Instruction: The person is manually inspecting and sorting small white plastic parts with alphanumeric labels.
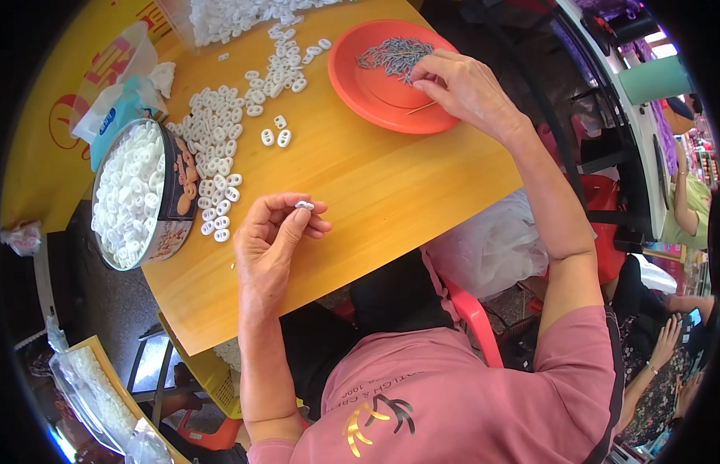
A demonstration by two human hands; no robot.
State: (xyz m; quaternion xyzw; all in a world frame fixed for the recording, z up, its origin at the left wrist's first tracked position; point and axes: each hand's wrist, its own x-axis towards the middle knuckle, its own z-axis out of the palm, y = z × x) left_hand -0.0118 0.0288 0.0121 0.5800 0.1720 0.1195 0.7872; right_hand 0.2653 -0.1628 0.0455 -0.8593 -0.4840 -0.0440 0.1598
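Observation:
My left hand (269,236) is raised over the near part of the table, pinching a small white plastic piece (304,205) between thumb and fingertips. My right hand (470,87) reaches over the right side of a red plate (352,100), its fingertips closed at the edge of a pile of small grey metal pins (392,56). Whether a pin is between those fingers cannot be made out. A thin brown stick (422,107) lies on the plate beneath that hand. Several white two-holed oval pieces (213,127) spread across the table's left side, with a few (276,138) set apart from them.
A round tin (174,232) heaped with white pieces stands at the table's left edge. Behind it are a blue tissue pack (132,104) and a white container (136,58). More white pieces (240,19) lie at the far edge. Another person's hand (665,340) shows at right.

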